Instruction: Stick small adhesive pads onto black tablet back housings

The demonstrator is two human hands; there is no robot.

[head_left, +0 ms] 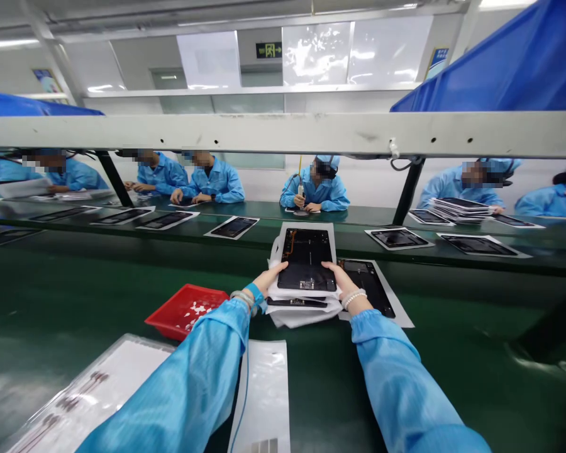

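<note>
Both my hands grip the sides of a stack of black panels with white sheets between them. My left hand (270,277) is at the stack's left edge, thumb on the top black panel (307,258). On the opposite edge, my right hand (343,283) has its thumb on the same panel. An orange strip runs along the panel's upper left, and small parts sit at its lower edge. Another black panel (375,286) lies on a white sheet just right of the stack, partly behind my right hand.
A red tray (163,313) with small white pieces stands left of my left forearm. Plastic-covered sheets (122,371) and a white strip (264,384) lie nearer. Panels on white sheets line the raised shelf (268,236); people in blue sit beyond. A white beam (287,133) crosses above.
</note>
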